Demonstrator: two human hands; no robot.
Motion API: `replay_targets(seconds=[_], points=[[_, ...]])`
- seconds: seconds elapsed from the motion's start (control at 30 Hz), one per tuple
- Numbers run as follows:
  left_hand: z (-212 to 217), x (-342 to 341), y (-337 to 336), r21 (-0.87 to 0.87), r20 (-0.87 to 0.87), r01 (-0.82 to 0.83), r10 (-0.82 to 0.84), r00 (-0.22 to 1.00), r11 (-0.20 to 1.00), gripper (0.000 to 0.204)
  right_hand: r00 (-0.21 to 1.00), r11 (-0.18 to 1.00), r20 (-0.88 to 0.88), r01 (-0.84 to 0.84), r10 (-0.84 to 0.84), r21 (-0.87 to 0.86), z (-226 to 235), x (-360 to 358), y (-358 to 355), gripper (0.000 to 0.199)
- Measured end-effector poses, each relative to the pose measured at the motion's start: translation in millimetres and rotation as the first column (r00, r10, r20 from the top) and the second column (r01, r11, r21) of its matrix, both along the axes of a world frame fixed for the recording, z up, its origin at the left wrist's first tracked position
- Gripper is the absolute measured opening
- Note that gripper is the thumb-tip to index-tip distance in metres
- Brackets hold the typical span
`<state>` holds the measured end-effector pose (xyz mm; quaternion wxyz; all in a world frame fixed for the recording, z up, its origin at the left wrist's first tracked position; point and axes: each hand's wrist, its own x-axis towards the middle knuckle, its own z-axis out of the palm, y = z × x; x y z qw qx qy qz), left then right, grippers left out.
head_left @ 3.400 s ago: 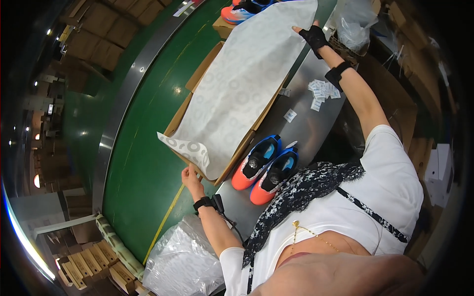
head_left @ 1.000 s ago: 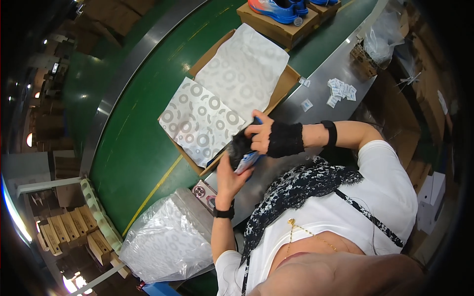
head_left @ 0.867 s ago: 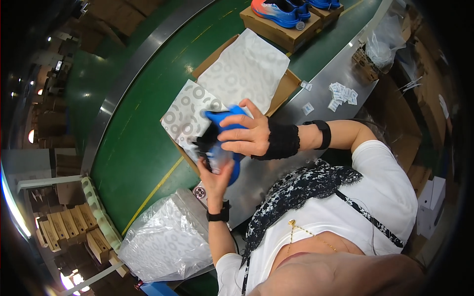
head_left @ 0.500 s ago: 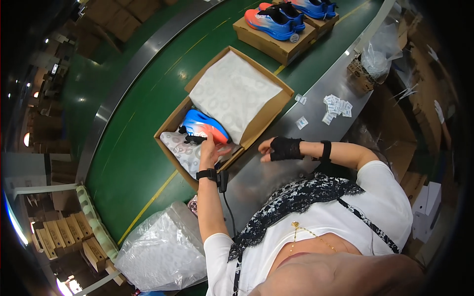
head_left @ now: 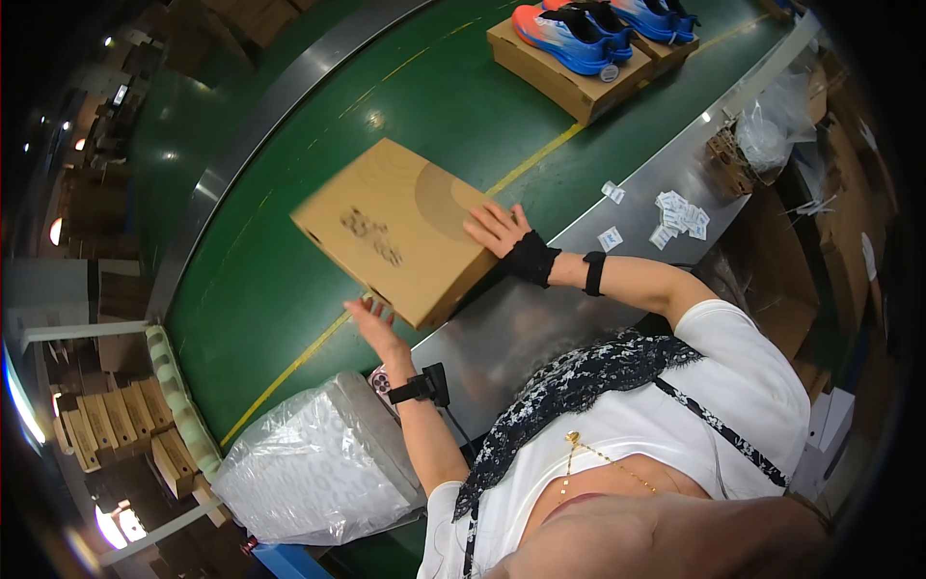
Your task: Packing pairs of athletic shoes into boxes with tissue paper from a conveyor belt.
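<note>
A brown cardboard shoebox (head_left: 405, 207) with dark printing on its lid lies closed on the green conveyor belt (head_left: 289, 183). What is inside it is hidden. At its near left edge is my left hand (head_left: 378, 333), its fingers spread apart and grasping nothing. Over the right end of the lid rests my right hand (head_left: 506, 236) in a black fingerless glove, fingers stretched out flat against the cardboard.
Blue and orange running shoes (head_left: 569, 39) stand on other brown boxes (head_left: 569, 82) at the far right. Small white packets (head_left: 680, 217) lie on the metal ledge (head_left: 579, 236). A clear plastic bag of patterned paper (head_left: 318, 463) sits at the near left.
The lid with its white lining paper has come down over the box, covering the blue and orange shoe. My left hand has left the shoe; my right hand has moved onto the lid.
</note>
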<state>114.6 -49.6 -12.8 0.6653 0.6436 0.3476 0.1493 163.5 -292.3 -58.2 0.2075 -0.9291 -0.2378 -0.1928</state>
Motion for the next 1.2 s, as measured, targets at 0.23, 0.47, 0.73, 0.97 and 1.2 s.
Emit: replay_targets(seconds=[0.23, 0.47, 0.73, 0.97, 1.2], points=[[-60.9, 4.7, 6.4, 0.252, -0.014, 0.301, -0.308, 0.951, 0.920, 0.044, 0.992, 0.969, 0.040, -0.106, 0.118, -0.225, -9.4, 0.1, 7.1, 0.046], [-87.2, -8.5, -5.0, 0.535, -0.058, 0.372, -0.406, 0.912, 0.759, 0.042, 0.997, 0.974, 0.044, -0.056, 0.067, -0.220, -20.2, -22.9, -14.5, 0.044], [-40.6, -6.3, -18.4, -0.575, 0.168, 0.435, -0.420, 0.892, 0.693, 0.061, 0.995, 0.993, 0.032, -0.091, 0.094, -0.078, 16.1, -8.2, -33.5, 0.048], [15.4, -77.3, 5.9, -0.380, 0.219, 0.145, -0.063, 0.974, 0.914, 0.059, 0.851, 0.921, -0.401, 0.387, -0.339, 0.042, -23.3, 4.9, -144.8, 0.069], [25.0, -155.4, 62.1, -0.249, 0.360, -0.095, 0.183, 0.915, 0.964, 0.040, 0.974, 0.969, 0.070, 0.224, -0.218, -0.107, -110.5, -54.5, -180.1, 0.027]])
